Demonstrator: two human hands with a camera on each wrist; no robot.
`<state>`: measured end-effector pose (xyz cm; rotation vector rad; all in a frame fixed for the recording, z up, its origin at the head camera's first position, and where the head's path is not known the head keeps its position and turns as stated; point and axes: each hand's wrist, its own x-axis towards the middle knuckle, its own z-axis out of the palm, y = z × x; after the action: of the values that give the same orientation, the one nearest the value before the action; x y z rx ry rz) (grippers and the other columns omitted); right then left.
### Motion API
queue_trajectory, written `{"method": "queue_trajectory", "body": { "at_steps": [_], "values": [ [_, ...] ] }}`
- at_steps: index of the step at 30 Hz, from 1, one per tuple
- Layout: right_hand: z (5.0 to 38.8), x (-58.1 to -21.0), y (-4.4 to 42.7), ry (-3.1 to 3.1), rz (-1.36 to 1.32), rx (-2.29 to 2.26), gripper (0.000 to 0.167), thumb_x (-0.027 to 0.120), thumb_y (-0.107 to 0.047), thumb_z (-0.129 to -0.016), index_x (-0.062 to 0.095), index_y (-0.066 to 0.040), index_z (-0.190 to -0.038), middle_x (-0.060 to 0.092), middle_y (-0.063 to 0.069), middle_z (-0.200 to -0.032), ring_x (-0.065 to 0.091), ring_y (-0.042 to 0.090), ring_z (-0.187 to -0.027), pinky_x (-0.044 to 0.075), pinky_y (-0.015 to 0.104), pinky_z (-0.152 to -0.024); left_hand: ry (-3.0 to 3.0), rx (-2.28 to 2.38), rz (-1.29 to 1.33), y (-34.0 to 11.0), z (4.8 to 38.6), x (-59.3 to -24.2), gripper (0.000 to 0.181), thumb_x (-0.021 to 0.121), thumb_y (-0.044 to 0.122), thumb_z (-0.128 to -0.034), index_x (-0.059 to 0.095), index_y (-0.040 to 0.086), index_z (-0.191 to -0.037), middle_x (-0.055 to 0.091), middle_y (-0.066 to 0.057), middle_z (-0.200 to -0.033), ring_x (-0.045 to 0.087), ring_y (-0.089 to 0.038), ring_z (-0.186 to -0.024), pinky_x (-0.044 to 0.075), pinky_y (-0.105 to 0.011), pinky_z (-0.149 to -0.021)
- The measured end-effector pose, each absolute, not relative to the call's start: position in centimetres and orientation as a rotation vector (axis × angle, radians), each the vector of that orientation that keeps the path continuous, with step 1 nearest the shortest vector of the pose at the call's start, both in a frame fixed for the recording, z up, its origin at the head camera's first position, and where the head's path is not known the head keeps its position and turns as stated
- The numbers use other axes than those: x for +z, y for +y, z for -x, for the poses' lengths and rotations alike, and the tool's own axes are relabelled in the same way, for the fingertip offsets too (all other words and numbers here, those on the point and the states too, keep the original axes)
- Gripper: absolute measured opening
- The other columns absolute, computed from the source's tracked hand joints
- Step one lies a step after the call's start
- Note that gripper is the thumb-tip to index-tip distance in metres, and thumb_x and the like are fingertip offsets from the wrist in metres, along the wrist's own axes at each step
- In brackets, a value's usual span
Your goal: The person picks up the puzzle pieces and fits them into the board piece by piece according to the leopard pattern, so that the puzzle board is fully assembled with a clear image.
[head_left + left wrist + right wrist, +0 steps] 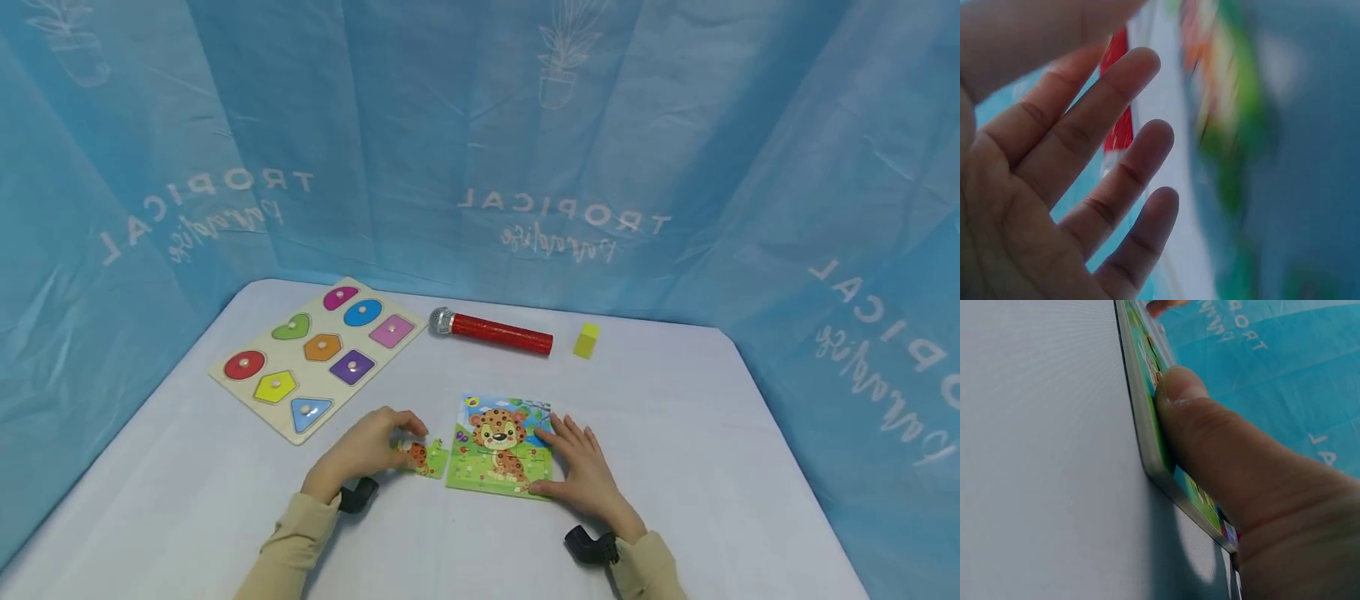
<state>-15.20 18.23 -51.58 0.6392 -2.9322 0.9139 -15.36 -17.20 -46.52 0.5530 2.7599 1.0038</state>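
Note:
A square picture board [501, 450] with a spotted cub lies flat on the white table. My right hand [585, 475] rests at its right side, the thumb on the lower right corner and a fingertip on the upper right part. In the right wrist view the thumb [1210, 431] lies over the edge of the board [1154, 437]. My left hand [375, 450] is at a smaller picture piece [429, 460], left of the board, partly hidden by the thumb. In the left wrist view the fingers [1094, 131] are spread and loosely extended; a green and orange shape [1222, 87] is blurred.
A wooden shape board [300, 354] with knobbed coloured pieces lies at the back left. A red microphone [498, 332] and a yellow block [587, 340] are behind the picture board. Blue curtains [480, 150] stand around the table [675, 417].

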Motion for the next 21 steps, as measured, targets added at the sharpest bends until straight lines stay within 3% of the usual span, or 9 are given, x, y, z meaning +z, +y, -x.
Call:
{"method": "queue_trajectory", "body": {
  "at_steps": [5, 10, 16, 21],
  "values": [
    [15.2, -51.6, 18.2, -2.93, -0.646, 0.907, 0.085, 0.081, -0.051, -0.068, 0.053, -0.015, -0.139, 0.035, 0.017, -0.155, 0.024, 0.042, -0.145, 0.011, 0.063, -0.115, 2.843, 0.85, -0.697, -15.2, 15.1, -47.2, 0.035, 0.089, 0.016, -0.0647, 0.068, 0.017, -0.092, 0.065, 0.007, -0.091, 0.05, -0.011, -0.085, 0.046, -0.031, -0.077],
    [15.4, -51.3, 18.5, -2.972, -0.639, 0.876, 0.085, 0.081, -0.051, -0.069, 0.051, -0.016, -0.141, 0.032, 0.015, -0.157, 0.021, 0.039, -0.147, 0.009, 0.061, -0.117, 2.858, 0.929, -0.638, -14.7, 15.3, -47.5, 0.027, 0.086, 0.009, -0.0692, 0.063, 0.012, -0.084, 0.06, 0.005, -0.083, 0.048, -0.011, -0.076, 0.044, -0.026, -0.07],
    [15.3, -51.4, 18.5, -2.941, -0.645, 0.894, 0.084, 0.082, -0.049, -0.068, 0.053, -0.015, -0.139, 0.034, 0.016, -0.155, 0.023, 0.041, -0.146, 0.01, 0.061, -0.116, 2.823, 1.069, -0.649, -14.8, 15.7, -48.4, 0.022, 0.08, 0.008, -0.0761, 0.061, 0.01, -0.086, 0.058, 0.0, -0.088, 0.049, -0.011, -0.076, 0.043, -0.023, -0.068],
    [15.2, -51.5, 18.2, -2.964, -0.619, 0.927, 0.085, 0.082, -0.05, -0.068, 0.052, -0.016, -0.14, 0.032, 0.014, -0.157, 0.021, 0.04, -0.147, 0.008, 0.06, -0.117, 2.812, 1.107, -0.618, -15.1, 15.9, -48.6, 0.028, 0.082, 0.01, -0.0741, 0.058, 0.009, -0.09, 0.058, -0.002, -0.091, 0.05, -0.012, -0.078, 0.044, -0.025, -0.07]
  ]
}}
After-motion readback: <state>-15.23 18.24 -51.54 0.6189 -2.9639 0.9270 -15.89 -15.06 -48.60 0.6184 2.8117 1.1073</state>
